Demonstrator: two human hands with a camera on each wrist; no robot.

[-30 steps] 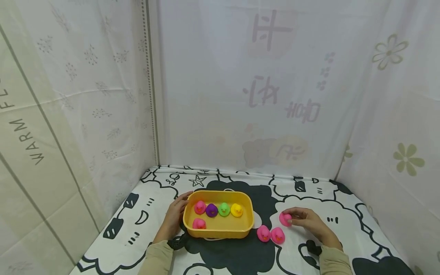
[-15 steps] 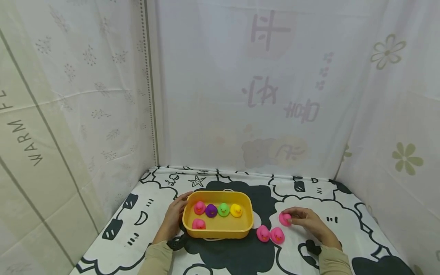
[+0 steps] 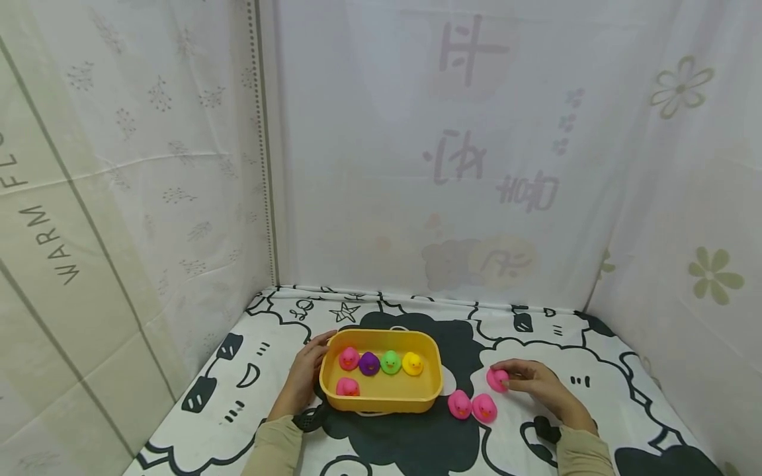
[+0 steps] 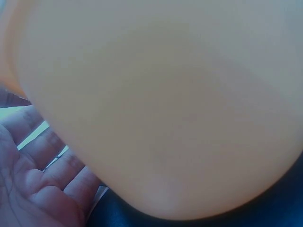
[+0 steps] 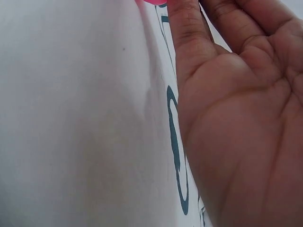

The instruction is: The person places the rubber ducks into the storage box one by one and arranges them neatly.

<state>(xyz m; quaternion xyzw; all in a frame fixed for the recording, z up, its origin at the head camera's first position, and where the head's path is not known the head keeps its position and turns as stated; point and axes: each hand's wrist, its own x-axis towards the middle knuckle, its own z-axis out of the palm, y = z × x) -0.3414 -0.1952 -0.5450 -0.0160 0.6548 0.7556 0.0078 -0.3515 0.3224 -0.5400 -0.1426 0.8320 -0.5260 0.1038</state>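
Note:
In the head view a yellow tray holds two pink rubber ducks, a purple duck, a green duck and a yellow duck. My left hand rests against the tray's left side; in the left wrist view its fingers lie fairly straight, and the tray wall fills most of the picture. To the right of the tray, my right hand pinches another pink duck between thumb and fingers, at the cloth. Only a sliver of that pink duck shows in the right wrist view.
Two more pink ducks sit side by side between the tray and my right hand. A black-and-white patterned cloth covers the table. Pale printed curtains enclose it at the back and both sides.
The head view shifts slightly. Both hands, the tray and the ducks keep their places, and my right hand still pinches the same pink duck.

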